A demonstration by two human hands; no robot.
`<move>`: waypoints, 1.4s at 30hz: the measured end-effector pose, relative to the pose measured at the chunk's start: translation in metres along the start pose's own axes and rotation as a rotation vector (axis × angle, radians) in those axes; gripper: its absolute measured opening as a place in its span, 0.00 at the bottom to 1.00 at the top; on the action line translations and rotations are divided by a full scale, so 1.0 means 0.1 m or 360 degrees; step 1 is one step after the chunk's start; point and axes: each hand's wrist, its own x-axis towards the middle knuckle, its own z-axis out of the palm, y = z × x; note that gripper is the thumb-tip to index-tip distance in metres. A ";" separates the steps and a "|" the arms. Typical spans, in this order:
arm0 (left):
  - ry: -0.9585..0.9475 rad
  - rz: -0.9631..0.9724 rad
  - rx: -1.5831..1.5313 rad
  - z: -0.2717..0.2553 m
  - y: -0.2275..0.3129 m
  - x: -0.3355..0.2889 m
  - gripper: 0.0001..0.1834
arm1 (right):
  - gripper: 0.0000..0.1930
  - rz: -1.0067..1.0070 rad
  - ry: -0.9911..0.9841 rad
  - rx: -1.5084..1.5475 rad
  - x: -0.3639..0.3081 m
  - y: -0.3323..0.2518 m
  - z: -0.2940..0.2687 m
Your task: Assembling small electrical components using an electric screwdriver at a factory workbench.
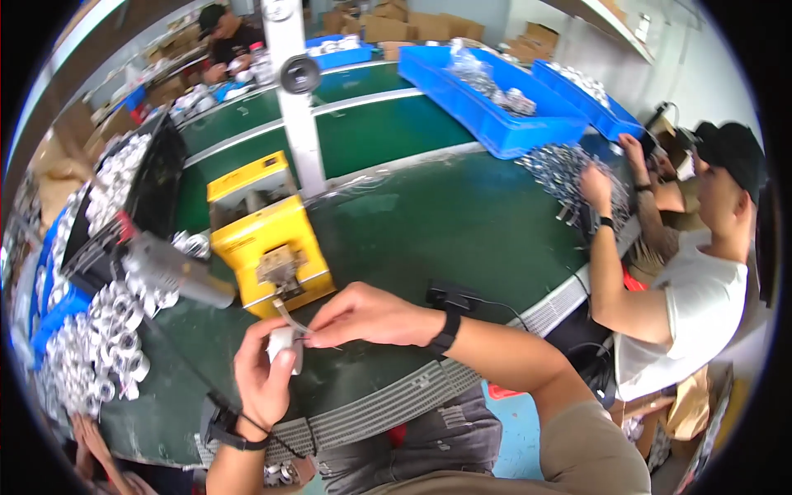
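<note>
One long, dark green tabletop (412,239) carried nearly everything. A big blue plastic bin (532,136) sat far back, maybe to leave room up close. A heap of shiny, round, silver-and-white parts (91,346) lay on the left, likely so they were easy to reach. A boxy yellow machine (280,235) stood just past the hands, perhaps to keep its front handy, and it hid some of the tabletop behind it. A blurry, grey, bottle-shaped thing (186,274) was between the heap and the machine, where an arm reaching left could bump it.

The bare left grip (262,384) curled around a small white rounded piece (282,340), with thumb and fingers on it, probably to keep it steady. That piece was near the front edge, before the machine. The bare right grip (355,318) pinched thin pale wires (290,320) beside it, fingertips squeezed together, likely because wires flop about.
</note>
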 end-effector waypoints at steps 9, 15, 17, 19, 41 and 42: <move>-0.0179 -0.0904 -0.0953 -0.16 -0.10 0.10 0.26 | 0.04 -0.0277 0.0345 -0.0102 0.01 0.10 0.17; -0.0171 -0.1194 -0.1065 -0.15 -0.18 0.17 0.27 | 0.05 -0.0753 0.0236 -0.1081 0.04 0.17 0.26; -0.0143 -0.1208 -0.0994 -0.12 -0.17 0.16 0.28 | 0.06 -0.0745 0.0276 -0.1064 0.05 0.21 0.31; -0.0128 -0.1225 -0.0921 -0.10 -0.15 0.16 0.29 | 0.06 -0.0688 0.0355 -0.1148 0.04 0.21 0.34; -0.0105 -0.0553 -0.0655 0.01 -0.23 0.10 0.24 | 0.07 -0.0203 0.0475 -0.0767 0.04 0.15 0.33; -0.0108 -0.0539 -0.0764 0.01 -0.25 0.09 0.23 | 0.07 -0.0352 0.0524 -0.0735 0.06 0.18 0.31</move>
